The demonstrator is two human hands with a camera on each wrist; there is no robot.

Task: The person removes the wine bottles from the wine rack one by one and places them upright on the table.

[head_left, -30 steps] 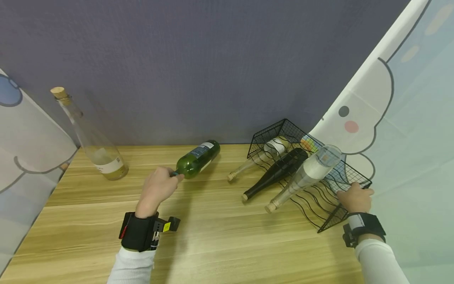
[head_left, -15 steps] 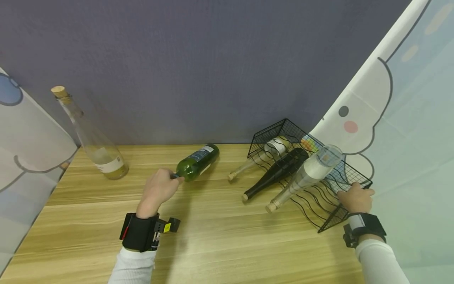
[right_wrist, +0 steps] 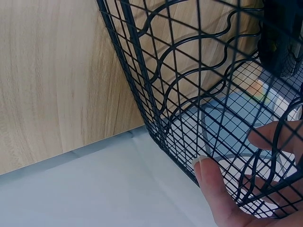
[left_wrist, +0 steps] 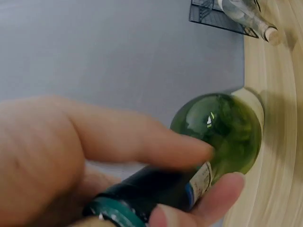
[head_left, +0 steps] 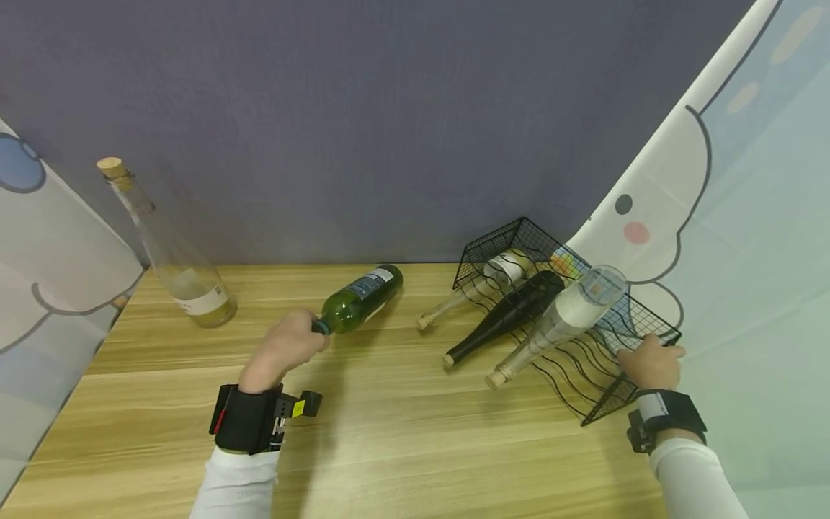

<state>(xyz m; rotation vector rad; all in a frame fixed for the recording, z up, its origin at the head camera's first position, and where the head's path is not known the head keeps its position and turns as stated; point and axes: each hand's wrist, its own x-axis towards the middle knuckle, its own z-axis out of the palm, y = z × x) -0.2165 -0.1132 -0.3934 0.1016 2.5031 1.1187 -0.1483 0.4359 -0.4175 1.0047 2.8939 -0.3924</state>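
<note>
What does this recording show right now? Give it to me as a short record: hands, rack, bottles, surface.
Left hand: grips the green bottle by its neck
Right hand: holds the right end of the rack
Rack: black wire, on the table's right side
In rack: back clear bottle, dark bottle, front clear bottle; all corked, necks sticking out
Outside rack: green bottle; standing bottle, clear and corked, at far left
Surface: wooden table
</note>
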